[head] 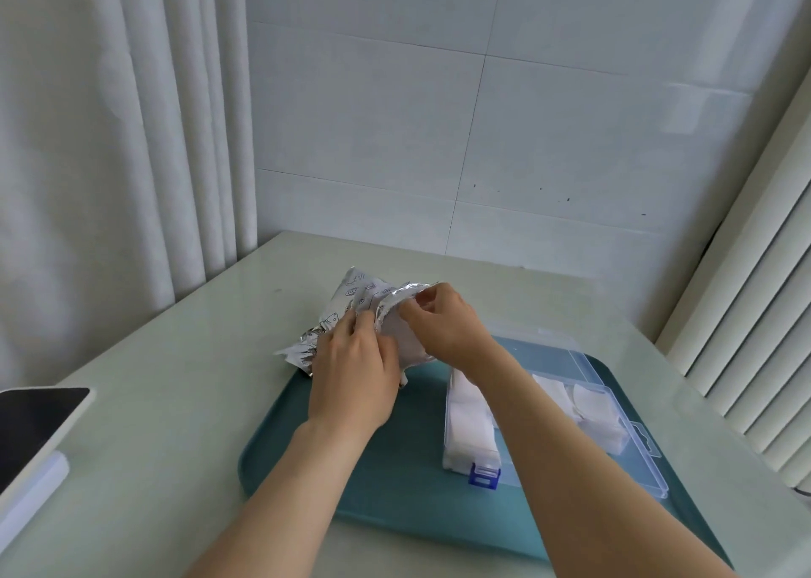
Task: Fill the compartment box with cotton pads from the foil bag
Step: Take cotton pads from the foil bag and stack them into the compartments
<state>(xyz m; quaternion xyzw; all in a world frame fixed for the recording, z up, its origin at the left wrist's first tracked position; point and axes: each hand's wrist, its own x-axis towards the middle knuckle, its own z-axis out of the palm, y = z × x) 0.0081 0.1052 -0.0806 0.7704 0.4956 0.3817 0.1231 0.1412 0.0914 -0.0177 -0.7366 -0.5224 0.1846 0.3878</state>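
Your left hand is gripping the crumpled foil bag at the far edge of the teal tray, and your right hand pinches the rim of its mouth. Just right of that, the clear compartment box sits open on the tray with cotton pads already inside.

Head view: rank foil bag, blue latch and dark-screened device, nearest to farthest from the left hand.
1. foil bag, in the left hand's grip.
2. blue latch, to its right, on the box.
3. dark-screened device, far left table edge.
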